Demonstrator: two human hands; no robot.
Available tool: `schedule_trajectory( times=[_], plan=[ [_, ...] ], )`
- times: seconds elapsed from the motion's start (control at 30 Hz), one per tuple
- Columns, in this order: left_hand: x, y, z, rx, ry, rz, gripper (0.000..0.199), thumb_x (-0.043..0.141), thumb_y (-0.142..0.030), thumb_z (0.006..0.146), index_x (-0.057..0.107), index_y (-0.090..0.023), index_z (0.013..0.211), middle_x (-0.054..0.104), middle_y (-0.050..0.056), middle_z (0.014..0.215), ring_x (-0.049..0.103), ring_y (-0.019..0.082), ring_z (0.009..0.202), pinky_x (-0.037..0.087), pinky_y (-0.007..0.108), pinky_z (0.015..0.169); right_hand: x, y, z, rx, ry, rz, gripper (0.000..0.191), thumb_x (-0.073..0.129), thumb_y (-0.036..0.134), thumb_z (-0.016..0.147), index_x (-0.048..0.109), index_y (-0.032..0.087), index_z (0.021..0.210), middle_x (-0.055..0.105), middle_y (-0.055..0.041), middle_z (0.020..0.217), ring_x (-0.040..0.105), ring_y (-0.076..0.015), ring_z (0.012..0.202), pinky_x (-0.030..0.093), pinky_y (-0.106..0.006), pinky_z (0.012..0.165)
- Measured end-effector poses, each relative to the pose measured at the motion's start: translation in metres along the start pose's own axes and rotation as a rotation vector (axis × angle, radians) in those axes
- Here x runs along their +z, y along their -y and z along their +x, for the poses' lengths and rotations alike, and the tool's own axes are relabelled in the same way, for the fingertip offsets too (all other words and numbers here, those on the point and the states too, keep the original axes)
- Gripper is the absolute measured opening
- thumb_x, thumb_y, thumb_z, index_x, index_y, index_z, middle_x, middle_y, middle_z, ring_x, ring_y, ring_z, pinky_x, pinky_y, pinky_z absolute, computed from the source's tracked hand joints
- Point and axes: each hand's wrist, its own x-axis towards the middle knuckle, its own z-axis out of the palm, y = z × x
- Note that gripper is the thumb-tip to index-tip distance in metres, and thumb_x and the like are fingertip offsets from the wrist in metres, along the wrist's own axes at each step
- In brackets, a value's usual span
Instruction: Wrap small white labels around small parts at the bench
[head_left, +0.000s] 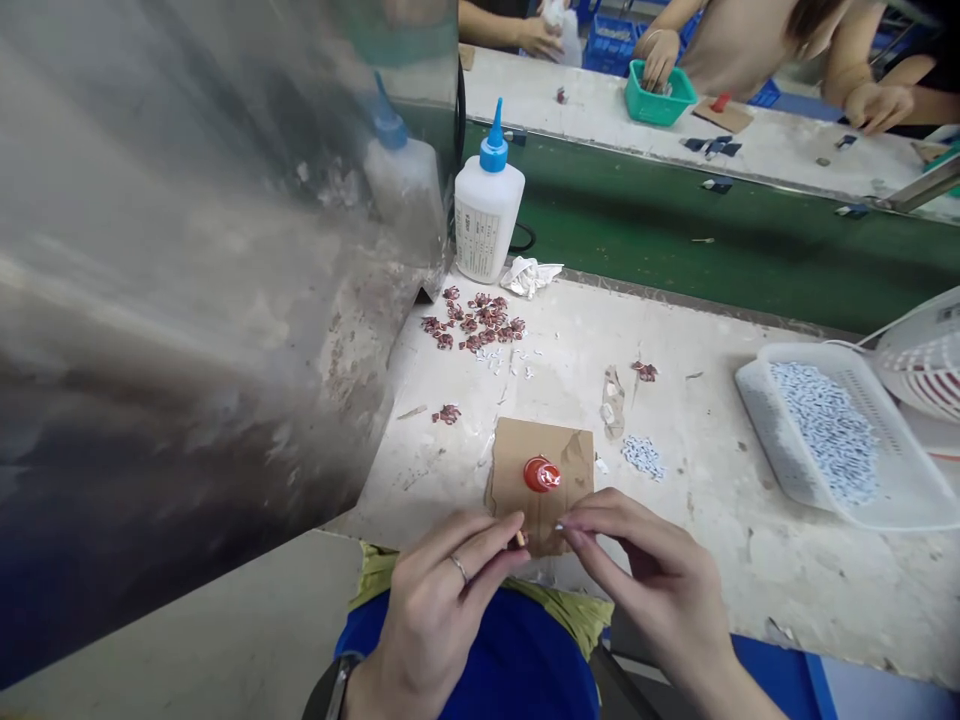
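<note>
Brown cardboard (523, 462) is laid under a red cap (541, 474) to shield the worktop (697, 470); a tiny piece (520, 539) is pinched by the left hand's fingers (487, 535).

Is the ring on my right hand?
No, the ring is on a finger of the left hand, and the right hand shows none.

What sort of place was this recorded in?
Probably a factory workshop for small-parts handwork: a long, worn white workbench runs beside what looks like a green conveyor belt, and a co-worker across it reaches into a green plastic basket.
</note>
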Motion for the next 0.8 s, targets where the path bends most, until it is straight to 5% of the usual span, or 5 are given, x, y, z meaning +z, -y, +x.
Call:
schedule_trajectory(
  times=[0.13,0.5,0.8],
  plan=[
    [-0.0009,-0.0042,0.0010,0.007,-0.025,-0.040,0.023,0.075,-0.006,0.090,0.073,-0.017,0.110,0.079,0.001,0.099,0.076,0.010,0.087,0.062,0.016,0.086,0.0038,0.0101,-0.0016,-0.022,0.015,0.067,0.023,0.070,0.007,0.093,0.079,0.026,0.103,0.078,-0.0038,0.093,0.075,-0.0178,0.084,0.063,-0.029,0.071],
    [0.0023,-0.0043,0.0042,-0.011,-0.013,-0.046,0.021,0.074,-0.006,0.092,0.073,-0.018,0.110,0.078,0.001,0.098,0.076,0.010,0.086,0.063,0.018,0.083,0.0078,0.0073,0.0009,-0.018,0.064,0.087,0.021,0.069,0.010,0.096,0.077,0.027,0.105,0.077,-0.0007,0.092,0.075,-0.0133,0.082,0.063,-0.024,0.071],
    [0.0043,-0.0076,0.0018,-0.027,-0.004,-0.040,0.021,0.073,-0.003,0.092,0.073,-0.018,0.107,0.077,0.001,0.094,0.075,0.010,0.083,0.063,0.018,0.080,0.0013,0.0113,-0.0052,-0.215,0.160,-0.179,0.034,0.064,0.002,0.098,0.071,0.022,0.125,0.076,-0.0072,0.106,0.077,-0.0156,0.090,0.066,-0.023,0.074]
  ],
)
